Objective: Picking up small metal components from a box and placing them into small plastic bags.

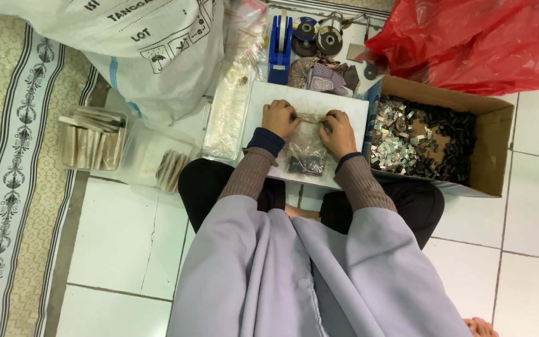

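Note:
My left hand (279, 118) and my right hand (337, 132) both pinch the top edge of a small clear plastic bag (307, 148) that lies on a white board (263, 100) across my lap. Small dark parts sit at the bottom of the bag. The fingers of both hands are closed on the bag's mouth, a short gap apart.
A cardboard box (491, 156) of several small silver and black metal parts stands at the right. A red plastic bag (475, 37) lies behind it, a large white sack (151, 50) at the upper left. A blue tape dispenser (279, 47), clear containers (92, 138) and a patterned carpet (14, 175) are also near.

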